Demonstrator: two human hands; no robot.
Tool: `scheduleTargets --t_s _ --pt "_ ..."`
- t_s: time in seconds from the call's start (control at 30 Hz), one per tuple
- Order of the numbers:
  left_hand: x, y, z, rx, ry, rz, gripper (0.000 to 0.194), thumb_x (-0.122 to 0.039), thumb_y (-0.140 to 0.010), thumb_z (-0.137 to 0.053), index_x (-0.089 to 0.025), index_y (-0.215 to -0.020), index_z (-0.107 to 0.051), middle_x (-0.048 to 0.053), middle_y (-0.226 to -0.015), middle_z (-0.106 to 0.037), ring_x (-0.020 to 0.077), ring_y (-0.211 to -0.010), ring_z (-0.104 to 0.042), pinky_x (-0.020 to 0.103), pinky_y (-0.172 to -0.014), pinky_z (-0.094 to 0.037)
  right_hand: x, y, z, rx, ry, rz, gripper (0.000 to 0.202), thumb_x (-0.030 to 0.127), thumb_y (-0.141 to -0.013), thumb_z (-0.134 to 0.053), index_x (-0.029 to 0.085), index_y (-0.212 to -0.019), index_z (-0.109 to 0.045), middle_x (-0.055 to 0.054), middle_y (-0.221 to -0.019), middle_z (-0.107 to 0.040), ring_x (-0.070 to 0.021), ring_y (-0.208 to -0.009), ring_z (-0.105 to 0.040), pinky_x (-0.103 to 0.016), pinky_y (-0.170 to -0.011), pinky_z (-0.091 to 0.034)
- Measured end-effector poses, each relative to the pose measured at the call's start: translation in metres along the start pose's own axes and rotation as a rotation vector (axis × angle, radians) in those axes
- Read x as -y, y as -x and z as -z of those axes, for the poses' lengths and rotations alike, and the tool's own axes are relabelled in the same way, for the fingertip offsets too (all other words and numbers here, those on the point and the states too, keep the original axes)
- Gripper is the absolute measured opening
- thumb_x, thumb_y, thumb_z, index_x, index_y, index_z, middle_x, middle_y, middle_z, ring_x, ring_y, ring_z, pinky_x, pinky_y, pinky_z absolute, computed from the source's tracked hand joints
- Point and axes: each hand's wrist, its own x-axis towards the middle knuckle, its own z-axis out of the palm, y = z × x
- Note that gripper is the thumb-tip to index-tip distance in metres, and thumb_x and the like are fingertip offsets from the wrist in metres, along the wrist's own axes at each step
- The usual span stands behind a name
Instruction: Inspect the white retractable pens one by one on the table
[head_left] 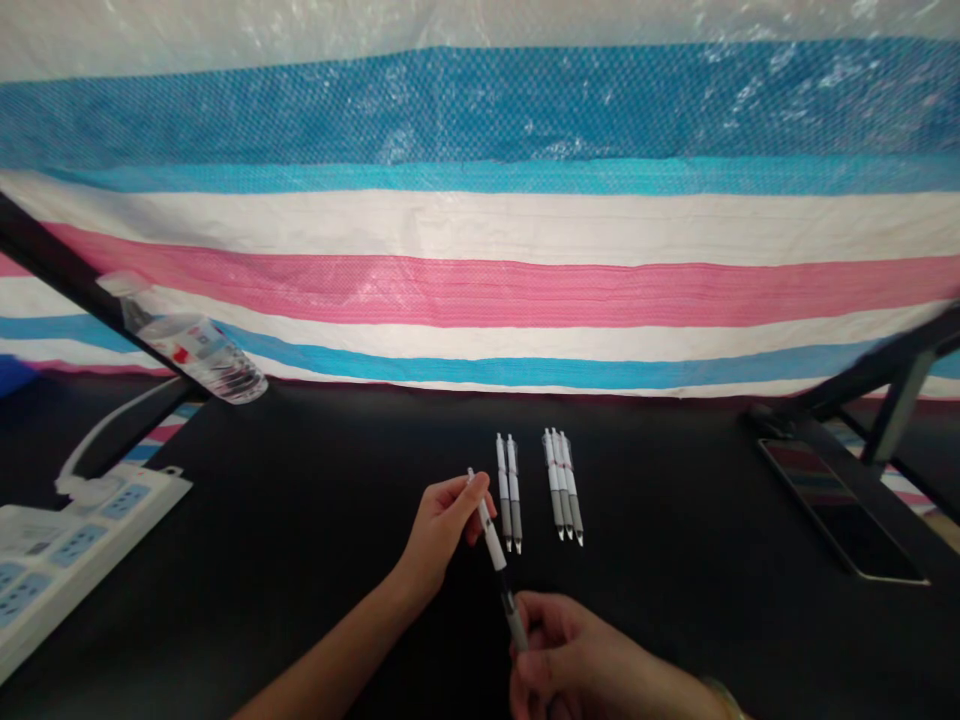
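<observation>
Over the dark table, my left hand [441, 525] pinches the white upper barrel [493, 548] of a pen, its clicker end pointing away from me. My right hand [559, 650] grips the grey front part [516, 625] of the same pen, nearer to me. Between the white barrel and the grey part, a dark refill [505, 582] shows, so the two parts look drawn apart. Just right of my left hand lie two white pens [503, 490] with grey grips, side by side. Three similar pens [562, 485] lie close together further right.
A white power strip [142, 530] with a plugged-in cable is at the left. Behind it, a clear plastic bottle [214, 355] leans by a black frame bar [90, 285]. A phone [840, 510] lies at the right. A striped plastic sheet [480, 225] hangs along the back of the table.
</observation>
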Motion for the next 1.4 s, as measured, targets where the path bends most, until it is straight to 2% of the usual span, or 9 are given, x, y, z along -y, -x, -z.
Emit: scheduleTargets --t_s 0.23,0.43,0.73,0.9,1.2,1.4 --pt "-0.012 -0.010 0.013 -0.145 0.117 -0.056 0.052 -0.061 -0.078 -0.072 -0.014 -0.056 -0.066 -0.004 -0.047 -0.046 0.0064 -0.043 -0.037 0.021 -0.044 -0.025 -0.003 0.000 0.002 -0.026 0.013 -0.023 0.054 0.039 -0.063 -0.091 0.018 -0.086 -0.047 -0.002 -0.064 -0.071 -0.0058 -0.042 -0.057 -0.011 -0.039 -0.037" --pt "-0.021 -0.014 0.018 -0.236 0.177 -0.055 0.050 -0.059 -0.074 -0.076 -0.014 -0.055 -0.065 -0.004 -0.047 -0.046 0.0062 -0.044 -0.037 0.021 -0.045 -0.028 -0.002 0.000 0.002 -0.010 0.041 -0.021 0.051 0.036 -0.066 -0.090 0.018 -0.087 -0.047 0.000 -0.064 -0.070 -0.0062 -0.043 -0.058 -0.011 -0.041 -0.036" --pt "-0.005 -0.003 0.005 -0.093 0.078 -0.026 0.049 -0.058 -0.080 -0.070 -0.015 -0.057 -0.067 -0.003 -0.045 -0.048 0.0069 -0.042 -0.038 0.022 -0.044 -0.026 0.000 0.000 0.001 0.014 -0.004 0.006 0.049 0.037 -0.069 -0.088 0.018 -0.087 -0.047 -0.006 -0.067 -0.072 -0.0081 -0.045 -0.060 -0.012 -0.041 -0.038" --pt "-0.004 0.010 -0.006 0.034 -0.032 -0.033 0.051 -0.060 -0.082 -0.068 -0.015 -0.059 -0.068 -0.003 -0.045 -0.049 0.0081 -0.042 -0.041 0.022 -0.047 -0.031 0.005 0.001 -0.004 0.019 -0.040 0.017 0.052 0.042 -0.069 -0.087 0.019 -0.090 -0.045 -0.003 -0.063 -0.071 -0.0092 -0.043 -0.060 -0.013 -0.039 -0.038" --pt "-0.009 0.011 -0.007 0.045 -0.037 -0.043 0.050 -0.059 -0.082 -0.068 -0.015 -0.059 -0.069 -0.003 -0.045 -0.048 0.0087 -0.043 -0.042 0.022 -0.047 -0.032 0.004 -0.002 -0.004 -0.003 -0.077 0.078 0.048 0.041 -0.074 -0.084 0.021 -0.084 -0.042 0.003 -0.059 -0.066 -0.0067 -0.036 -0.053 -0.013 -0.036 -0.034" --pt "-0.003 0.008 -0.004 0.074 0.043 -0.009 0.048 -0.056 -0.083 -0.068 -0.013 -0.060 -0.070 -0.001 -0.050 -0.053 0.0093 -0.047 -0.044 0.023 -0.049 -0.032 0.002 -0.004 -0.003 0.017 -0.095 0.056 0.047 0.056 -0.079 -0.075 0.018 -0.087 -0.050 -0.004 -0.066 -0.069 -0.0114 -0.041 -0.060 -0.015 -0.035 -0.038"
